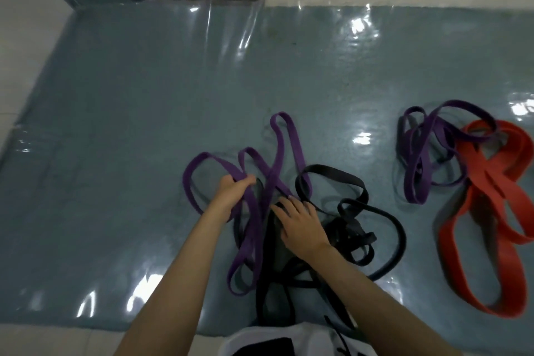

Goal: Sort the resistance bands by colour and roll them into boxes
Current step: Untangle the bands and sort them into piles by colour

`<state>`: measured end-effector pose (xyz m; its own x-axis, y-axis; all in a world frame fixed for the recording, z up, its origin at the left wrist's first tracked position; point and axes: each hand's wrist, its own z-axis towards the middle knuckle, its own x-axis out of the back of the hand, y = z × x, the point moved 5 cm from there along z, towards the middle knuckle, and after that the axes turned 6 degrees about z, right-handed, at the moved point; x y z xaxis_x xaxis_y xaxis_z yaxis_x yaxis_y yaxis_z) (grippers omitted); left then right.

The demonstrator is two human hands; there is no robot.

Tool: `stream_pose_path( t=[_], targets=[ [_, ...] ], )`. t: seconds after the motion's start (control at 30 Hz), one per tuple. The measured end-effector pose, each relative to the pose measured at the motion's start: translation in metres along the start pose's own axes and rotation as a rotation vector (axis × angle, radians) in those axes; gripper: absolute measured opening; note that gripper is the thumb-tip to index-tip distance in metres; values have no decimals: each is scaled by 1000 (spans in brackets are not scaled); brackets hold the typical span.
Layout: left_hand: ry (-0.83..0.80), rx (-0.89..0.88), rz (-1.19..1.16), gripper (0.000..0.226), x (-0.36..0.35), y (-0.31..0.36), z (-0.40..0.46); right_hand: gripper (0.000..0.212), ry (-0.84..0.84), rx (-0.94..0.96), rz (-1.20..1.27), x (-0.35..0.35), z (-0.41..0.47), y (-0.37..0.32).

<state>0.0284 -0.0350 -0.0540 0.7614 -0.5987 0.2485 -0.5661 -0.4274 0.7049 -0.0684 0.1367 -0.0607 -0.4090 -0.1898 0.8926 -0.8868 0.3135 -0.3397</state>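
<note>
My left hand (pixel 232 192) grips the purple bands (pixel 254 191), near centre of the mat (pixel 115 124), my right hand (pixel 300 225) flat on the tangled black bands (pixel 346 228): pulling risks dragging black loops along, snagging.

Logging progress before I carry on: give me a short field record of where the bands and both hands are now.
surface: teal mat under clear plastic
left hand: grips purple bands
right hand: fingers spread, resting on black bands
near pile: purple and black tangled together
far right pile: purple bands overlapping red bands
boxes: none in view
rolled bands: none
</note>
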Motion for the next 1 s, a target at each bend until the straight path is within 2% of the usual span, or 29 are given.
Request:
stream_pose_path(
  t=[0.1, 0.17, 0.2, 0.23, 0.4, 0.53, 0.67, 0.83, 0.9, 1.0],
  targets=[
    [-123, 26, -111, 16, -34, 17, 7, 43, -71, -92, -83, -2, -7, 7],
    [-133, 39, -123, 15, -55, 23, 14, 40, -105, -151, -54, -1, -12, 16],
    [-111, 55, -81, 11, -64, 23, 18, 40, -110, -159, -49, -2, -15, 21],
    [-74, 71, 4, 17, -70, 20, 23, 40, -101, -157, -53, -2, -18, 25],
    [108, 116, 505, 62, -85, 15, 31, 44, -65, -101, -13, -11, -33, 35],
    [236, 1, 659, 43, -87, 7, 28, 48, -18, -79, 86, -17, -42, 42],
    [237, -2, 574, 30, -77, 8, 26, 48, 50, -90, 144, -21, -53, 44],
    [302, 48, 203, 41, -60, 7, 19, 45, 114, -108, 225, -25, -58, 42],
    [212, 98, 184, 39, -61, 5, 18, 40, 96, -80, 219, -23, -58, 40],
    [72, 112, 294, 37, -70, 7, 9, 37, 87, -46, 234, -17, -63, 33]
  ],
)
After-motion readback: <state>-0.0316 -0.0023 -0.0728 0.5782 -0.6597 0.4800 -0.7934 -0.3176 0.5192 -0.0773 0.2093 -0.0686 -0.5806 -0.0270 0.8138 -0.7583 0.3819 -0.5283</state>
